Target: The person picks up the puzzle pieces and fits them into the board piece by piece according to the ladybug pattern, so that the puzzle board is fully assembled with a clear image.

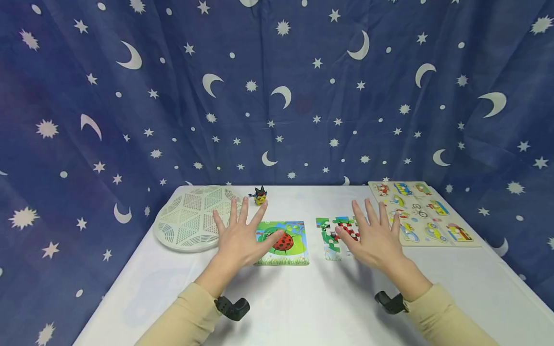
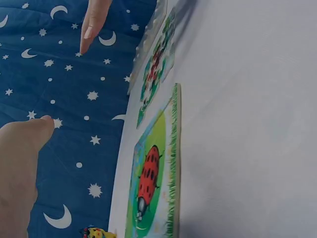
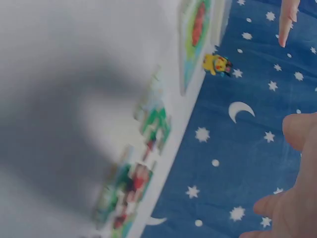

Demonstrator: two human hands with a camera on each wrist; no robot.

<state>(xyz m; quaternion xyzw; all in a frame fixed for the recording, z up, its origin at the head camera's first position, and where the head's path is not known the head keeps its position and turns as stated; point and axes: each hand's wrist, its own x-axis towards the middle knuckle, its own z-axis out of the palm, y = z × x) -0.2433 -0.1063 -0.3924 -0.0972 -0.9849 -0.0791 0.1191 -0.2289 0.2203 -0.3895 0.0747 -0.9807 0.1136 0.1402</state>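
Observation:
Both hands hover above the white table with fingers spread, holding nothing. My left hand (image 1: pixel 243 240) is over the left edge of a ladybug picture board (image 1: pixel 283 242), which lies flat and also shows in the left wrist view. Loose jigsaw pieces (image 1: pixel 332 250) in green and red lie to the board's right, some apart from each other. My right hand (image 1: pixel 377 240) is above these pieces and hides part of them. In the right wrist view the jigsaw pieces (image 3: pixel 156 124) look blurred, with the right thumb (image 3: pixel 297 131) raised over the table.
A pale round patterned tray (image 1: pixel 186 218) lies at the back left. A small yellow and black figurine (image 1: pixel 260 196) stands near the back edge. At the back right lies a wooden peg puzzle board (image 1: pixel 417 211) with vehicle pictures. A blue star-and-moon curtain (image 1: pixel 277 96) hangs behind the table.

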